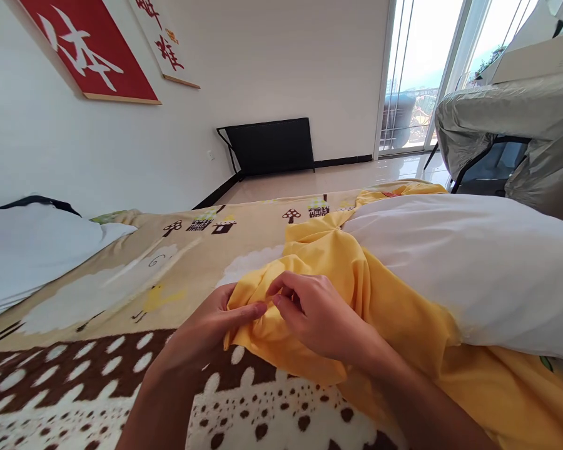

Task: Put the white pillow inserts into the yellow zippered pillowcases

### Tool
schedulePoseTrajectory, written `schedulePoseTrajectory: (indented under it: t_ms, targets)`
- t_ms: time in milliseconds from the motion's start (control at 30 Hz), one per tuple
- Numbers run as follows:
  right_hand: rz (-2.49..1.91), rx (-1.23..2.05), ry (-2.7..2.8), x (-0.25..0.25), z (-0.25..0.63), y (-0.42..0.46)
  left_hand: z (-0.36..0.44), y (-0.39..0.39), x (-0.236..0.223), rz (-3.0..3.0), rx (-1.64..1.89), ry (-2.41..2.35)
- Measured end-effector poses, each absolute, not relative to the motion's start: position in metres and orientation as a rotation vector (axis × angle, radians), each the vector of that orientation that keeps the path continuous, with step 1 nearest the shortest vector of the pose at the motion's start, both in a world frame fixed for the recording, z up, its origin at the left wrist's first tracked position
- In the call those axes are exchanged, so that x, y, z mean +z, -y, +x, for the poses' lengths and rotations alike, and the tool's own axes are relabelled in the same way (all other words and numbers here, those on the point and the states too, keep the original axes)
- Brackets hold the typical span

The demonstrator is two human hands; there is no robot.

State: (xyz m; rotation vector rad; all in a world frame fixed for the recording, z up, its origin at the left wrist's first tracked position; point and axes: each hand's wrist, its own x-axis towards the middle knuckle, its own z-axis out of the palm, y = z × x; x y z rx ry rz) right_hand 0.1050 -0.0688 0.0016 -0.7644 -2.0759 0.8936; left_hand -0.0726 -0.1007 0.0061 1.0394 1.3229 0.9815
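Observation:
A yellow fabric cover (328,250) lies bunched on the bed, partly under and around a large white pillow (469,262) at the right. My left hand (220,319) grips the gathered near-left end of the cover, its thumb lying on top and its other fingers hidden behind the cloth. Just to the right, my right hand (309,306) is closed in a pinch at the same gathered end. The fingertips of both hands almost meet. Whatever sits between the right fingertips, beyond the yellow cloth, is too small to make out.
A beige and brown patterned blanket (136,269) covers the bed. Another white pillow (32,250) lies at the left. Beyond the bed, a black folded panel (272,147) leans at the wall. Plastic-covered furniture (511,119) stands at the right, near a glass door (417,69).

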Motion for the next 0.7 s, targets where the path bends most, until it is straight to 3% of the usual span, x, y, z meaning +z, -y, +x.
schedulePoseTrajectory:
  t_ms: [233, 467, 567, 700]
  targets:
    - [-0.774, 0.381, 1.781, 0.037, 0.142, 0.103, -0.089, 0.079, -0.002, 0.878, 1.314, -1.305]
    - [-1.604, -0.203, 1.846, 0.05, 0.238, 0.097, -0.107, 0.064, -0.014, 0.889, 1.401, -1.211]
    - [-1.799, -0.012, 2.079, 0.021, 0.269, 0.091, -0.105, 0.062, -0.018, 0.972, 1.344, -1.262]
    - [-1.512, 0.402, 2.269, -0.02, 0.274, 0.088, -0.091, 0.053, -0.025, 0.992, 1.255, -1.331]
